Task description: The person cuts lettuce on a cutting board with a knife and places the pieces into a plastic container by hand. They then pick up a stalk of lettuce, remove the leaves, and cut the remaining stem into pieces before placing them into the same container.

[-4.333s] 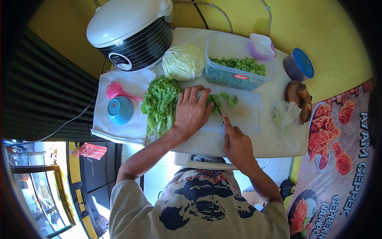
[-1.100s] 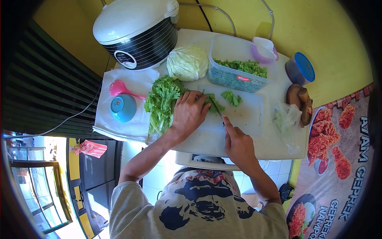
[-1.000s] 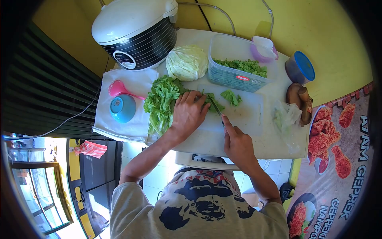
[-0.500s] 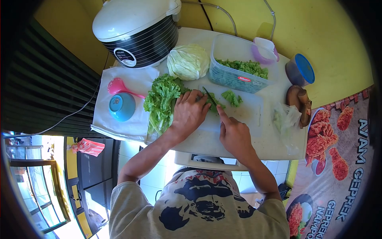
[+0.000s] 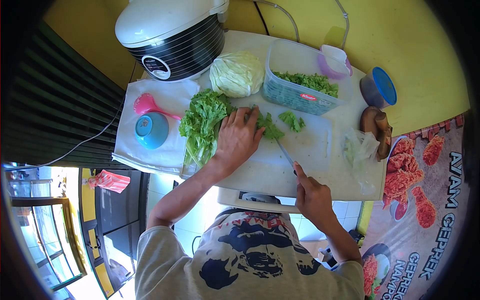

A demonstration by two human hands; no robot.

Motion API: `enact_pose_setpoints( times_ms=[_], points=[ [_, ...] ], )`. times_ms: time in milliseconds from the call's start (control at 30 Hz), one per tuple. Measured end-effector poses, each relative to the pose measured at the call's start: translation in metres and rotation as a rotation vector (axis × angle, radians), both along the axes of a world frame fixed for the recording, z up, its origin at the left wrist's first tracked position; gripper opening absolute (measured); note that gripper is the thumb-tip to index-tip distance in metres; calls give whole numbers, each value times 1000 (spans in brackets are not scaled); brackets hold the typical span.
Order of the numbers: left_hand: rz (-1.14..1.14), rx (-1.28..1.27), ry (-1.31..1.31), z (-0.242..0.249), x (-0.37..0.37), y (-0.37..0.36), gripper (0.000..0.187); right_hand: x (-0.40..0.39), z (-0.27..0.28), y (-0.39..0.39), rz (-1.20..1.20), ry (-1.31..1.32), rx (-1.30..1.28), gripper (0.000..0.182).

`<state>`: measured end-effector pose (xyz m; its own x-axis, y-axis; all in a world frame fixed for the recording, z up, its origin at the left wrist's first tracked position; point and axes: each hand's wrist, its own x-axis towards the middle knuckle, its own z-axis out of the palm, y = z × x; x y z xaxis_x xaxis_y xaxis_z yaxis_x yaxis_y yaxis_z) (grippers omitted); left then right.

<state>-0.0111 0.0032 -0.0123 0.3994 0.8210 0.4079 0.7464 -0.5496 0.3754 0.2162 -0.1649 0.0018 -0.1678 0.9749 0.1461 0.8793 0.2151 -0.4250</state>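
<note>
My left hand [image 5: 239,135] presses down on the right end of a bunch of leafy lettuce [image 5: 205,122], its fingers curled over the leaves. In my right hand [image 5: 312,195] is a knife [image 5: 286,153], gripped by the handle, with the blade slanting up and left toward the cut leaves. Cut lettuce pieces [image 5: 270,128] lie by my left fingertips, and another small heap [image 5: 292,121] sits a little to the right. Beneath them is a pale cutting board [image 5: 312,145]. A clear plastic container [image 5: 295,98] behind the board holds chopped lettuce.
A cabbage [image 5: 237,75] stands behind the lettuce, with a rice cooker [image 5: 175,50] at the back left. On white cloth or paper rest a blue bowl [image 5: 151,131] and a pink ladle [image 5: 150,106]. A plastic bag [image 5: 361,150], mortar [image 5: 371,120] and blue-lidded tub [image 5: 378,88] are at right.
My right hand has drawn the knife back, down and to the right, away from the lettuce. My left hand stays on the bunch, its fingers slightly shifted.
</note>
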Motion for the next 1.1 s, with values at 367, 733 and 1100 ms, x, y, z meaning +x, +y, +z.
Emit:
enact_pose_setpoints(
  times_ms=[367,733,1100],
  points=[
    [-123,-198,-54,8,-10,14,62,-17,-7,33,-85,32,92,61],
    [-44,-306,-264,8,-3,24,50,-12,6,29,-121,100,75,58],
    [-374,-874,-747,32,5,21,54,-14,16,56,-199,563,-28,17]
  ],
)
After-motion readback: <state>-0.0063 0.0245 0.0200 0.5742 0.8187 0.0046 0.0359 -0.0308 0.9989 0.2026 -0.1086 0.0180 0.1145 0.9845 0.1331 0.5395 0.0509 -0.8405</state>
